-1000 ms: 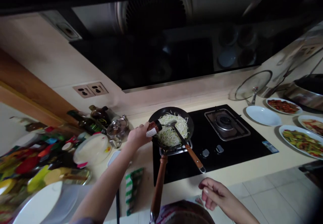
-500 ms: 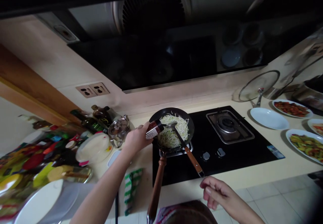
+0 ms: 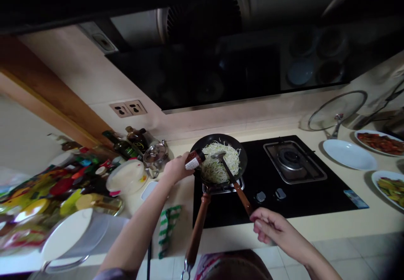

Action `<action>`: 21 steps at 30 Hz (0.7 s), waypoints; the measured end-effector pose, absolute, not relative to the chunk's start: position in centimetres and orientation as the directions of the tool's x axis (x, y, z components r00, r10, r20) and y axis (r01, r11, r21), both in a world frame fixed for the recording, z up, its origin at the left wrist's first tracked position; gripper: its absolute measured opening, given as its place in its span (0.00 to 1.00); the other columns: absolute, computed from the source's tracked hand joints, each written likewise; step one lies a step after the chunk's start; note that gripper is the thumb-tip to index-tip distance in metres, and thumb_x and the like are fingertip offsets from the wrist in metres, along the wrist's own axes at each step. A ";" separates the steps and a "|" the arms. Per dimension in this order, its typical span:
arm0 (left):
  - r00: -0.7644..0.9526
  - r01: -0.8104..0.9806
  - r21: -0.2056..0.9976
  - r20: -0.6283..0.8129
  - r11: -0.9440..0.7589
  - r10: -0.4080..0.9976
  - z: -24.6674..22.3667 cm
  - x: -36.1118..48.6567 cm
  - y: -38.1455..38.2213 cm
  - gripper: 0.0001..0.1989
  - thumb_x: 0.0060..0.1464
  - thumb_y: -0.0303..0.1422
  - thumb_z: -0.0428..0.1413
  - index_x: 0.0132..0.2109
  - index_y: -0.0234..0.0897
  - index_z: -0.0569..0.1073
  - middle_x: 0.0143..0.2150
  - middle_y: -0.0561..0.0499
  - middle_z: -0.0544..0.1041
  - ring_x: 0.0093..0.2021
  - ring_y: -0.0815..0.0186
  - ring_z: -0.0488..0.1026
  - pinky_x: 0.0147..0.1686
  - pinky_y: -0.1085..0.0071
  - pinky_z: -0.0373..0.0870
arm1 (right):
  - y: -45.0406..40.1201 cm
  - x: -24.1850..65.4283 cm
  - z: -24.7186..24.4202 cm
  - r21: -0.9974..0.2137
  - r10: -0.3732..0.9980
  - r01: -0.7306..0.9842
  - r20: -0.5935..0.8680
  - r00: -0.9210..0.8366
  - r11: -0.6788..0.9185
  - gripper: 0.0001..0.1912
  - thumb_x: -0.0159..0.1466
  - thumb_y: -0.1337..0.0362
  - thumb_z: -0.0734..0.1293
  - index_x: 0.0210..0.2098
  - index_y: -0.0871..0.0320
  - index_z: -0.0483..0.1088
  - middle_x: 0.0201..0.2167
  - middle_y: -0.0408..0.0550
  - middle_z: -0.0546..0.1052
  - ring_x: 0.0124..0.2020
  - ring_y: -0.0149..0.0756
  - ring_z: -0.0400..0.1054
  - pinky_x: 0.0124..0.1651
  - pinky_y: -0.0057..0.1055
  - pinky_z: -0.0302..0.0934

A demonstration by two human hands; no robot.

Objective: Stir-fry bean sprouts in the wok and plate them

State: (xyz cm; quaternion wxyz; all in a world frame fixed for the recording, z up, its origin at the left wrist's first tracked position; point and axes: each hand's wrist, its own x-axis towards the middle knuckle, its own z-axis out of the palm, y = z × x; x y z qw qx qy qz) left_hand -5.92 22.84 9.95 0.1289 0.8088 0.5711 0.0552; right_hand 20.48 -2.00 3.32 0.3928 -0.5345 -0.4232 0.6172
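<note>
My left hand [image 3: 176,168] is closed around a small bottle [image 3: 193,161] with dark reddish contents, a white label and a black top. The bottle tilts over the left side of a black wok [image 3: 217,137], its top toward the bean sprouts [image 3: 222,168]. A metal ladle [image 3: 234,181] with a wooden handle rests on the sprouts, its handle slanting toward me. At the handle's end are the curled fingers of my right hand [image 3: 270,227], covering its tip. The wok's own wooden handle [image 3: 198,233] points toward me, with no hand on it.
A second burner [image 3: 289,158] is right of the wok. Farther right stand a white plate [image 3: 349,154], plates of cooked food [image 3: 393,187] and a glass lid [image 3: 338,109]. Bottles [image 3: 123,146], a glass pot [image 3: 156,158] and a green checked cloth [image 3: 168,229] are left. The range hood [image 3: 221,78] hangs above.
My right hand has come to the end of the ladle's handle, which it was apart from. The bottle stays tilted over the wok in my left hand. The view has shifted slightly.
</note>
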 end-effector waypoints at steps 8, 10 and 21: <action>0.441 0.439 0.841 0.103 -0.314 0.892 7.0 -5.6 18.4 0.30 0.51 0.48 0.53 0.56 0.35 0.61 0.44 0.45 0.78 0.41 0.59 0.76 0.38 0.64 0.74 | 4.3 21.2 7.8 -0.969 0.998 0.242 -0.044 0.040 -0.053 0.21 0.64 0.47 0.61 0.46 0.55 0.70 0.36 0.49 0.75 0.39 0.38 0.69 0.41 0.34 0.66; 0.435 0.206 0.949 0.129 -0.238 0.891 6.2 -5.0 16.8 0.32 0.48 0.49 0.57 0.55 0.36 0.61 0.42 0.45 0.77 0.38 0.59 0.76 0.36 0.65 0.74 | 6.0 20.6 9.9 -0.949 0.995 0.307 0.094 0.037 0.078 0.20 0.66 0.49 0.59 0.50 0.54 0.68 0.45 0.51 0.74 0.45 0.40 0.69 0.46 0.36 0.66; 0.402 0.023 0.944 0.293 -0.330 0.867 4.5 -4.4 14.2 0.39 0.43 0.38 0.65 0.59 0.39 0.56 0.53 0.43 0.71 0.51 0.53 0.71 0.49 0.60 0.70 | 8.4 16.8 14.5 -0.727 0.853 0.457 0.491 -0.176 0.512 0.14 0.70 0.60 0.56 0.46 0.53 0.71 0.51 0.51 0.71 0.54 0.40 0.65 0.57 0.41 0.60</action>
